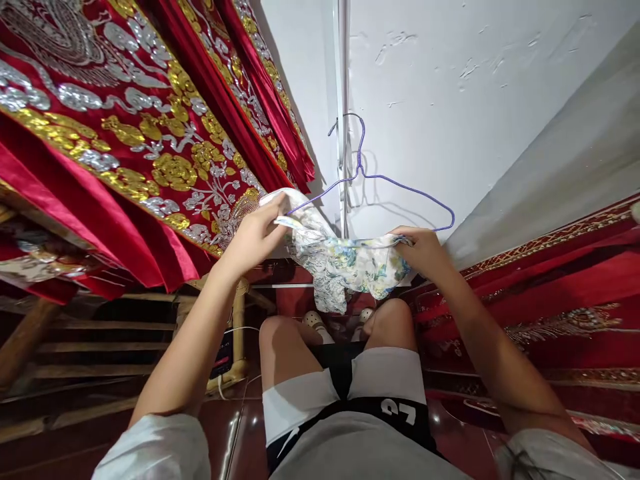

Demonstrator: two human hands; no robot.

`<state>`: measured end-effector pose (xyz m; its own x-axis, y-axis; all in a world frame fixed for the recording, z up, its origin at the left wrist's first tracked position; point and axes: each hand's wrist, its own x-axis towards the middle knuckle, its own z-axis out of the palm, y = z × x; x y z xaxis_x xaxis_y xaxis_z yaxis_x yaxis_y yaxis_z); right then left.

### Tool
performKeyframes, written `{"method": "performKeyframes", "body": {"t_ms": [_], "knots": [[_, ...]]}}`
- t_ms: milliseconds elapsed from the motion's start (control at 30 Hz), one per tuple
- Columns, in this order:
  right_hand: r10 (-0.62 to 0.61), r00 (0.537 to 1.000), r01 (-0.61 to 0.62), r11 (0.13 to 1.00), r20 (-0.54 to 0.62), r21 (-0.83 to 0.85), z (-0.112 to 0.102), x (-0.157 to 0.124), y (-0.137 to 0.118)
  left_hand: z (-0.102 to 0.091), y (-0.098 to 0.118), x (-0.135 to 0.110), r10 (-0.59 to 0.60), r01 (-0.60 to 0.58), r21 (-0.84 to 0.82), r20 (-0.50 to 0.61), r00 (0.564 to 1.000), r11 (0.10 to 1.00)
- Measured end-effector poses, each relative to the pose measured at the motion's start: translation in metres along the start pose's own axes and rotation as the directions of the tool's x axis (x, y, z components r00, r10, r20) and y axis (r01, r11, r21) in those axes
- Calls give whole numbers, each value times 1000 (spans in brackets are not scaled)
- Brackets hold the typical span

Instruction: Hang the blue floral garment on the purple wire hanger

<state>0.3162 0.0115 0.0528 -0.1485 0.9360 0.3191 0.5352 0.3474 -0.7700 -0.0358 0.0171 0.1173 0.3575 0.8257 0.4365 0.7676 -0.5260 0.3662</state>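
A purple wire hanger (pixel 405 187) hangs by its hook from a narrow upright white edge along the wall. Draped on the hanger's left end is a white garment with a blue and yellow floral print (pixel 350 263). My left hand (pixel 263 230) pinches the garment's cloth beside that end of the hanger. Farther right, my right hand (pixel 420 248) grips the garment's other side, just below the hanger's bare right end. The cloth stretches between both hands and its lower part hangs down bunched. My fingertips are partly hidden by the fabric.
Red cloths with gold and silver embroidery (pixel 175 170) hang at the left; more red embroidered cloth (pixel 565 313) is at the right. Ahead is a white wall (pixel 475 87). A bamboo frame (pixel 240 333) and a phone (pixel 223 353) with a white cable stand low left.
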Motion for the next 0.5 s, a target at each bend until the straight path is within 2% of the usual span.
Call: {"method": "performKeyframes", "body": {"t_ms": [100,167,200,267,333,367,433,500], "knots": [[-7,998,7,1000,69,3,4,-7,-7,10,2,18,9,-22,-143,-88,996,989],[-4,999,5,1000,54,-12,1,-12,-9,16,-1,23,-5,-10,-152,-96,995,988],[11,1000,-11,1000,4,-24,-2,-13,-9,17,-3,24,-10,-3,-143,-91,996,990],[58,984,-65,997,-167,-37,-13,-11,-7,17,-6,24,-2,-9,-120,-89,996,993],[106,938,-122,992,-329,-27,-27,-5,-2,14,-6,24,33,-44,-109,-105,994,993],[130,921,-146,989,-366,-16,-35,0,0,12,-6,24,55,-67,-101,-118,992,993],[181,929,-185,982,-324,19,-52,9,3,7,-7,25,83,-96,-67,-170,982,993],[232,961,-220,971,-148,94,-66,15,0,3,-12,27,53,-60,-20,-260,964,998]]}}
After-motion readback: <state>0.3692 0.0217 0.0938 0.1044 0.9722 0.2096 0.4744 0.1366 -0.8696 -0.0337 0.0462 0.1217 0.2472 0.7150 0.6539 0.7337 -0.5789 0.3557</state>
